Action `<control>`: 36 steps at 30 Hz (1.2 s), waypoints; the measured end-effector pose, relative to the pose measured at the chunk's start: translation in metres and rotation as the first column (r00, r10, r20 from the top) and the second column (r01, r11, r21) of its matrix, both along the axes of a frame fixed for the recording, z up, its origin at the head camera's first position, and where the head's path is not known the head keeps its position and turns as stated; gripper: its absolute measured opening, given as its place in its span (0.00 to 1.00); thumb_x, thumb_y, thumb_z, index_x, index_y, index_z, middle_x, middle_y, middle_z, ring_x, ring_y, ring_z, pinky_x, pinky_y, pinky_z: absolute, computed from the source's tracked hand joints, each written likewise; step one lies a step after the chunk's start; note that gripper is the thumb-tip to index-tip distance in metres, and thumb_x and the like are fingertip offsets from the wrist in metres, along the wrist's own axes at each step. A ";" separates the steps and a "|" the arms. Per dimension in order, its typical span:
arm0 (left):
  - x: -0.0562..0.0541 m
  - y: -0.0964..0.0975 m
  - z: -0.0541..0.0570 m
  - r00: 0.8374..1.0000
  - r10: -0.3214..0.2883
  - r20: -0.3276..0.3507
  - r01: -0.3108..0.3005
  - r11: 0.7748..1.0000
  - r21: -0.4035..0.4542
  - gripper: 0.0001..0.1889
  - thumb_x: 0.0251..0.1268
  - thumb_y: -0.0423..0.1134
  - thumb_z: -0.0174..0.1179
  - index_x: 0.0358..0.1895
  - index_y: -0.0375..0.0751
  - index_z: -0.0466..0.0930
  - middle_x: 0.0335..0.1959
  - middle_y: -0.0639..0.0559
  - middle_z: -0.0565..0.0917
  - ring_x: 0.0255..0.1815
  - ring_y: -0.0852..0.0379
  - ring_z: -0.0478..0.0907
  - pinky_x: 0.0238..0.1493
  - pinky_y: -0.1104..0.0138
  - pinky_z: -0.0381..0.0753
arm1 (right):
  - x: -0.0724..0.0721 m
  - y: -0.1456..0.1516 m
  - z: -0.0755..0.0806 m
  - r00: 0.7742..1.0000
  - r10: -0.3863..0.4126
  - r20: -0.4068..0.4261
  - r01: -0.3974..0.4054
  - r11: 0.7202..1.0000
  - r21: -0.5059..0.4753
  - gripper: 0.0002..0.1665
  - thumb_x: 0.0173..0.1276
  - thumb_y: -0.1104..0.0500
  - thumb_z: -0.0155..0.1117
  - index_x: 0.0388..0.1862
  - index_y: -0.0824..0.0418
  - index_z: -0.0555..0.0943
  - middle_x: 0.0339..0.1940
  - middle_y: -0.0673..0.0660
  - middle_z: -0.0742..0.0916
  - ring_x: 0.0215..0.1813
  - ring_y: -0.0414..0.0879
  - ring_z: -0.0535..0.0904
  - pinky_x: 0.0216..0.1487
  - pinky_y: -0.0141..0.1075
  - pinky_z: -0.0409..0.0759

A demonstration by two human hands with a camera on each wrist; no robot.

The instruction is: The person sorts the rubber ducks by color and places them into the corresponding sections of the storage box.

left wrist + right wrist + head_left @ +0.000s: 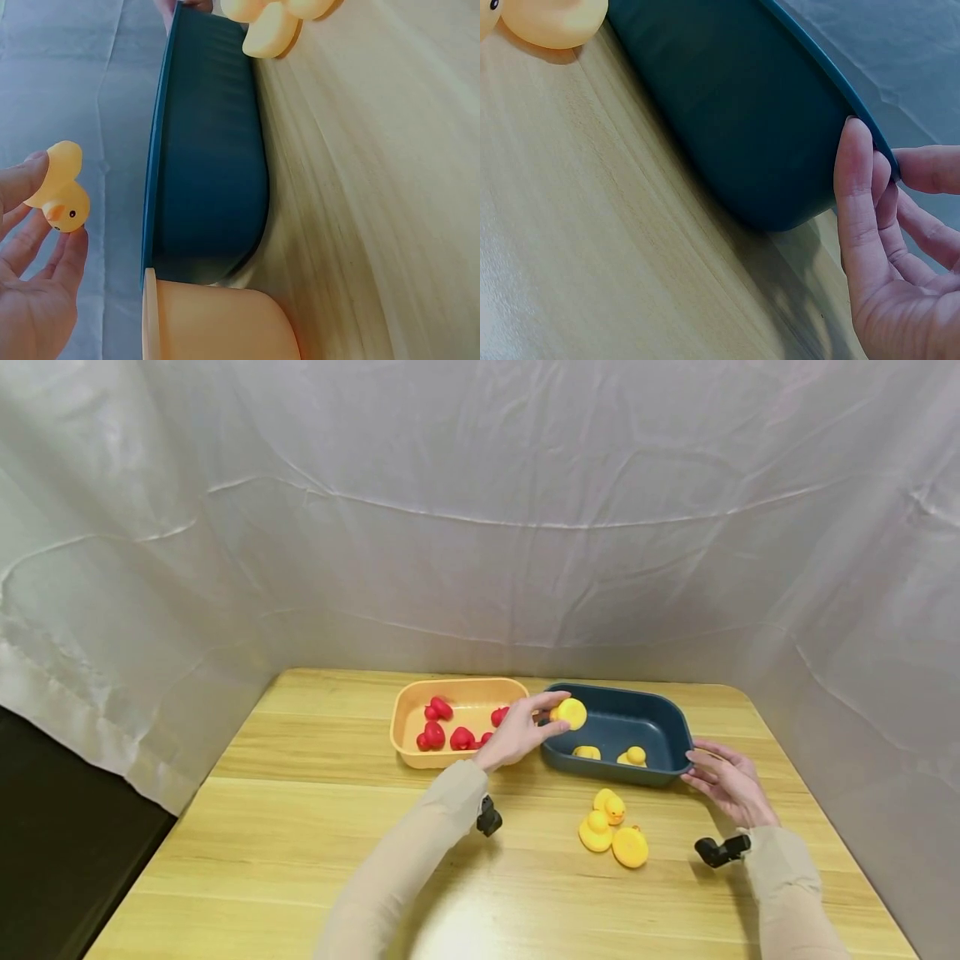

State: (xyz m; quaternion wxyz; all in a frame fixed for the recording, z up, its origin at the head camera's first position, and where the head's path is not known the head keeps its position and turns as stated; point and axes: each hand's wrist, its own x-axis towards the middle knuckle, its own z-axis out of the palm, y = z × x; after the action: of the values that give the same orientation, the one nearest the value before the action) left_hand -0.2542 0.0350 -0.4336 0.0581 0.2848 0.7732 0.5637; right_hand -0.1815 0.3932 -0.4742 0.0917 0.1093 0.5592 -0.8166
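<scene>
My left hand [517, 729] pinches a yellow rubber duck [572, 714] between thumb and fingertips, over the left end of a dark blue bin [660, 714]. In the left wrist view this duck [69, 196] is tipped head down, its eye and orange beak showing. Two more ducks lie inside the bin, one of them a duck [633, 757] near the front wall. At the bin's right end, my right hand [731, 779] grips the rim, with fingers [859, 187] against the outer wall and the tip of a digit on the inner side.
Left of the blue bin stands an orange bin [408, 756] holding several small red toys [432, 735]. Three rubber ducks [596, 832] sit close together on the wooden table [285, 827] in front of the blue bin. A pale curtain [480, 568] hangs behind and at both sides.
</scene>
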 end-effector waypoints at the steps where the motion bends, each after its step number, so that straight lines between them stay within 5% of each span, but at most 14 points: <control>1: -0.001 0.001 0.000 1.000 0.003 0.007 -0.003 1.000 0.001 0.29 0.67 0.35 0.66 0.71 0.37 0.72 0.66 0.41 0.79 0.64 0.46 0.78 0.70 0.56 0.78 | 0.000 0.000 0.000 1.000 -0.001 0.003 0.001 1.000 -0.001 0.15 0.76 0.67 0.57 0.45 0.48 0.86 0.36 0.48 0.86 0.32 0.41 0.84 0.42 0.32 0.89; 36: -0.031 0.033 -0.012 0.991 0.131 -0.017 -0.131 0.991 -0.038 0.26 0.66 0.32 0.66 0.67 0.36 0.76 0.63 0.40 0.82 0.60 0.47 0.82 0.64 0.66 0.82 | 0.000 -0.002 0.002 1.000 -0.018 0.010 0.018 1.000 0.023 0.14 0.75 0.67 0.59 0.45 0.48 0.85 0.36 0.47 0.85 0.33 0.41 0.84 0.42 0.32 0.89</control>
State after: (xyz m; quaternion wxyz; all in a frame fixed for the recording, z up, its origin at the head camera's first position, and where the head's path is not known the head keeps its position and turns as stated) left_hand -0.2850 0.0683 -0.4452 0.0209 0.2363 0.8015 0.5490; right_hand -0.1818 0.3915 -0.4724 0.0858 0.1195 0.5671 -0.8104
